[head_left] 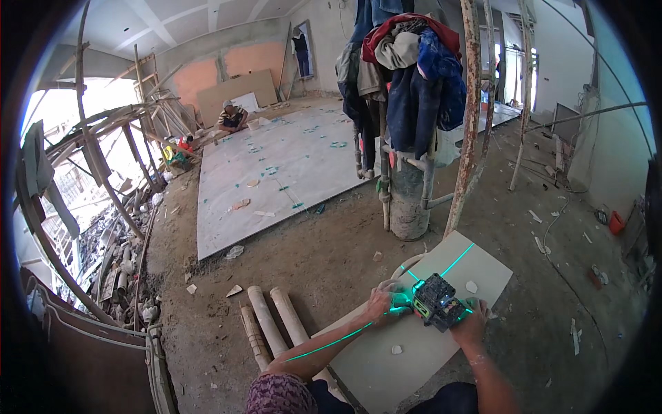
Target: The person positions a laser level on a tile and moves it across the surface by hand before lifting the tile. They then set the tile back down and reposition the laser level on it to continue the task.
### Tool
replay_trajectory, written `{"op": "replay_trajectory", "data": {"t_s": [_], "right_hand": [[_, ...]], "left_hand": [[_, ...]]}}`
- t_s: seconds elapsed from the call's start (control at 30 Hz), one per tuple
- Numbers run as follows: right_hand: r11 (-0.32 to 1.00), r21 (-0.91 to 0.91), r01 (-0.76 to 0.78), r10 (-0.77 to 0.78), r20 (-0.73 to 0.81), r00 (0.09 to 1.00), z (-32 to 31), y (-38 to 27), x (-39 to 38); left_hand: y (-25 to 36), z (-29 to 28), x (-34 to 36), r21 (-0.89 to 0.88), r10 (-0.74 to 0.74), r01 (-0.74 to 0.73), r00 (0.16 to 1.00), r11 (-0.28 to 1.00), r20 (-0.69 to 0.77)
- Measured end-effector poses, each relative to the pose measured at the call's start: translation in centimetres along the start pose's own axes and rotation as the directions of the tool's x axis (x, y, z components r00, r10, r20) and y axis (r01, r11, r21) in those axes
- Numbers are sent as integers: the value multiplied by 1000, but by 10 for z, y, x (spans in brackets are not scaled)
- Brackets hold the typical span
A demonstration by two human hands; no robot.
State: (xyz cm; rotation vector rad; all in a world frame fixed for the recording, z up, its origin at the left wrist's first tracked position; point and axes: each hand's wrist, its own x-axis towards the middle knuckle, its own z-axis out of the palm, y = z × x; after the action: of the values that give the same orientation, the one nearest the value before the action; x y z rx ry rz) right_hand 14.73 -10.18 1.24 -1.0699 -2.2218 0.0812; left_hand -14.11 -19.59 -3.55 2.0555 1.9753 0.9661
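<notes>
Over the pale board (pixel 427 352), at the lower right of the view, the person has a dark laser level (pixel 438 301) between the two hands. Left hand (pixel 386 300) is bent around its left side and right hand (pixel 472 324) around its lower right side; both look closed on the body of it, although green glare covers some fingertips. Whether the device also rests its weight on the board, I cannot tell.

As for progress, the switching on is done: bright green lines (pixel 457 259) fall on the board and along the left forearm (so the person's own arm stands in the way of one beam). The body seems turned askew to the board, and no line is seen to meet any mark, therefore I judge that the placing and the aligning are not yet finished.

Farther away, a wide part of the floor is covered with pale tiles (pixel 296 162), and small green pieces (pixel 298 205), perhaps spacers or clips, are not yet removed from it. Brown bare ground (pixel 276 255) lies between this tiled part and the board, without any tile, so the flooring appears to me only partly complete. At the far edge of the tiles another person (pixel 232 119) is low to the floor, but what those hands do is too small to tell
</notes>
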Motion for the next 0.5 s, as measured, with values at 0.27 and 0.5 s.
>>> {"op": "replay_trajectory", "data": {"t_s": [0.27, 0.5], "right_hand": [[988, 103, -114, 105, 84, 991, -12, 13, -9], [993, -97, -67, 83, 177, 981, 9, 14, -10]], "left_hand": [[19, -5, 14, -213, 121, -163, 973, 963, -196], [-32, 16, 3, -57, 45, -54, 987, 997, -151]]}}
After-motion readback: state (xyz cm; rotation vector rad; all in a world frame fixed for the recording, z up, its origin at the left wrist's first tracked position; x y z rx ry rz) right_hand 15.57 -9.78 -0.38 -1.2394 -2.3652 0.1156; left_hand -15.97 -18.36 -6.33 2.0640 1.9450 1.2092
